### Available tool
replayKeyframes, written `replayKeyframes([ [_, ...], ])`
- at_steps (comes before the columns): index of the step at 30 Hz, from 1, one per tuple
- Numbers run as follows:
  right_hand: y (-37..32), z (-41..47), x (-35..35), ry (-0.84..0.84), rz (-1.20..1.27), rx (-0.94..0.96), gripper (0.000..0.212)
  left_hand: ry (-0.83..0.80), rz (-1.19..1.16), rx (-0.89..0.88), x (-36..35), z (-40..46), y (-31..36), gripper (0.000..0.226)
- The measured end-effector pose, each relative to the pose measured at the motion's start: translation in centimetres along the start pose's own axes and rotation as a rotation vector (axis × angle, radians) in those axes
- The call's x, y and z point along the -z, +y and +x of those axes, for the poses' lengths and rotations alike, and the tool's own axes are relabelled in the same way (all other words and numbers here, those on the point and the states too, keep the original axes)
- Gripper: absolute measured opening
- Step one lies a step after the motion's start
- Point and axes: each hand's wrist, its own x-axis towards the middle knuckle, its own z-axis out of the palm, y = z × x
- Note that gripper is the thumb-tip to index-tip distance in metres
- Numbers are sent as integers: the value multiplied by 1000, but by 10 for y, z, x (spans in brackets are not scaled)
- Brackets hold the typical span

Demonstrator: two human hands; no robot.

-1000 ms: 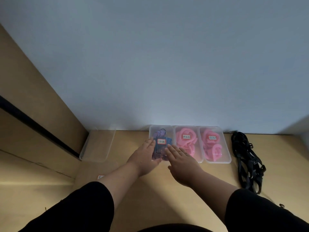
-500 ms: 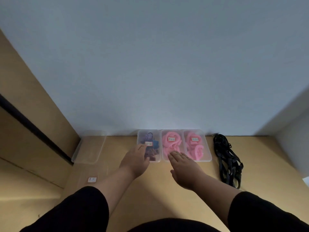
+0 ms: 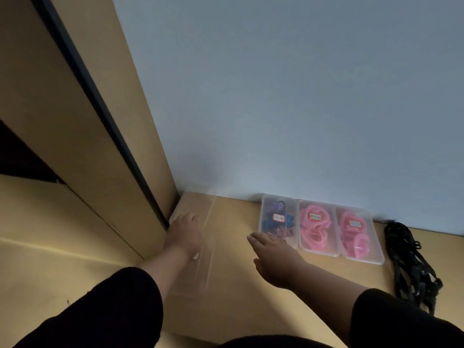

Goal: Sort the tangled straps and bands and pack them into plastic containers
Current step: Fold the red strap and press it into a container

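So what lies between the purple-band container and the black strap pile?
Head view: two lidded containers of pink bands sit side by side between the purple-band container and the black strap pile.

Tan wooden tabletop [image 3: 233, 292] against a pale wall, three lidded clear plastic containers [image 3: 316, 227] side by side at the back edge, empty clear container [image 3: 198, 237] near the left corner, tangled black straps [image 3: 409, 262] at the right.

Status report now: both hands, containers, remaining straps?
Left hand open on empty container. Right hand open, hovering. Three containers packed. Black straps unpacked, far right.
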Motion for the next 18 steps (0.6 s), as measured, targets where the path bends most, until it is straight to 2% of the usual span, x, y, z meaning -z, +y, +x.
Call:
replayKeyframes([
  [3, -11, 16, -1, -9, 13, 23, 62, -13, 44, -22, -9, 8, -16, 21],
  [14, -21, 36, -11, -75, 20, 28, 64, -89, 125, -208, -18, 24, -30, 11],
  [18, -21, 42, -11, -29, 1, 38, 64, 17, 105, -365, -15, 24, -30, 15],
])
